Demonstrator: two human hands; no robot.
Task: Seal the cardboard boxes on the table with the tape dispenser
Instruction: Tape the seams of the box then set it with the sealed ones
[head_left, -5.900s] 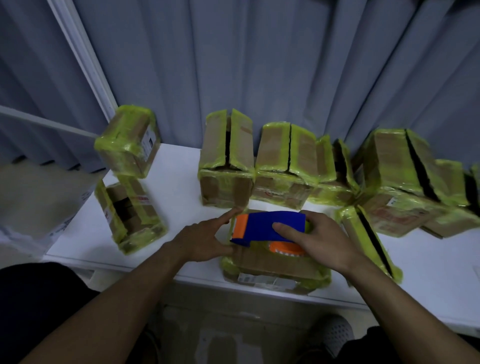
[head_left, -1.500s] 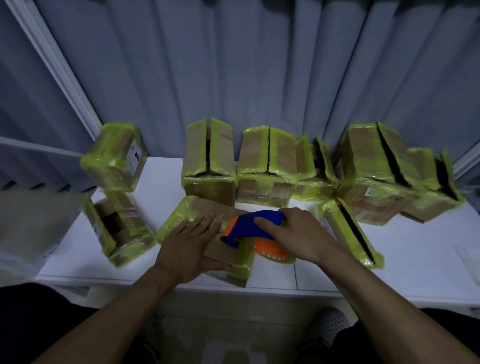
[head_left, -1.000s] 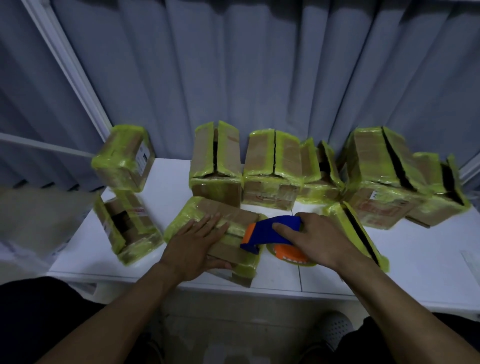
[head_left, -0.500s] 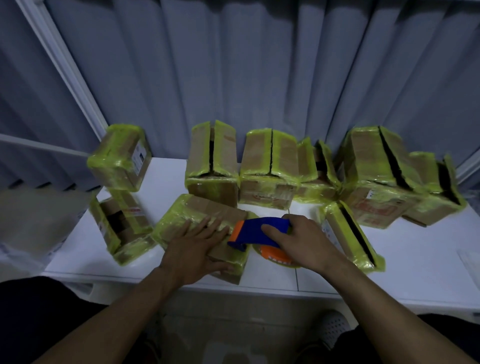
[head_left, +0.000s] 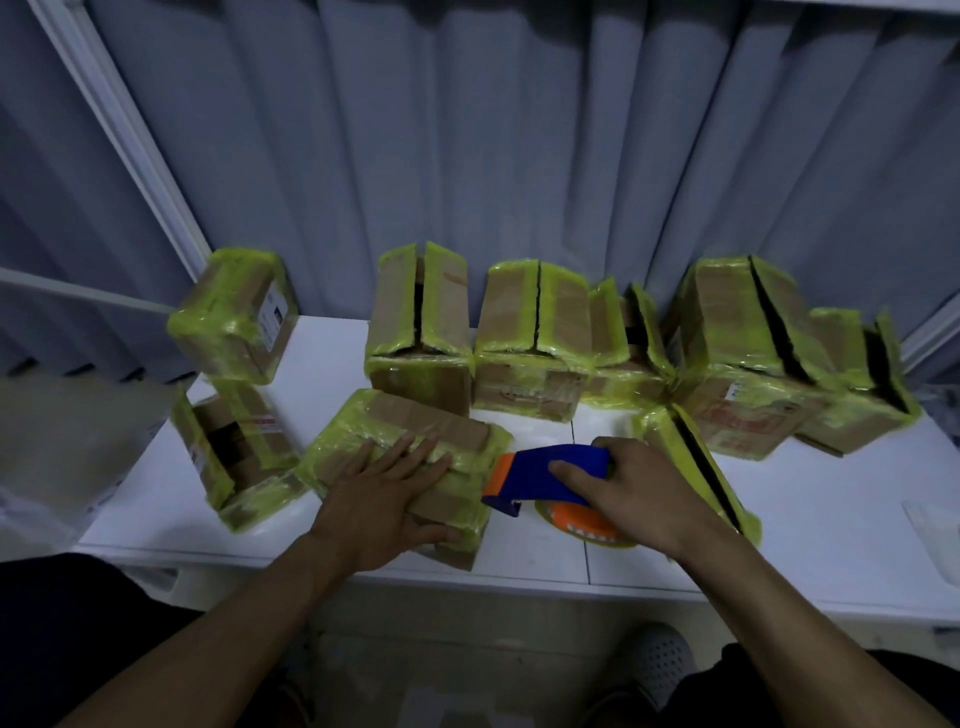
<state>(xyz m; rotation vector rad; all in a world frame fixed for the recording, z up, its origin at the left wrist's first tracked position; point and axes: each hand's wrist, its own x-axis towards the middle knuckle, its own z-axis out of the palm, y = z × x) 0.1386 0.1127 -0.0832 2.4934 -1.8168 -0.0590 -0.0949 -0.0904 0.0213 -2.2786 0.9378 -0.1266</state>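
His left hand (head_left: 382, 501) lies flat on the box (head_left: 410, 467) at the table (head_left: 831, 530) edge while his right hand (head_left: 634, 486) grips the tape dispenser (head_left: 545, 475) just beside it, and a hard pull could slide the box off.

The tape roll (head_left: 583, 523) of the tape dispenser (head_left: 545, 467) is largely covered by the right hand (head_left: 641, 491), and its print cannot be read. Part of the near box (head_left: 415, 421) at 7 o'clock is hidden under the left hand (head_left: 382, 501). The label (head_left: 274, 317) on the stacked box (head_left: 228, 312) at 10 o'clock is too small to read. The bench (head_left: 831, 525) and a pale flat item (head_left: 935, 525) are cut off at 4 o'clock.
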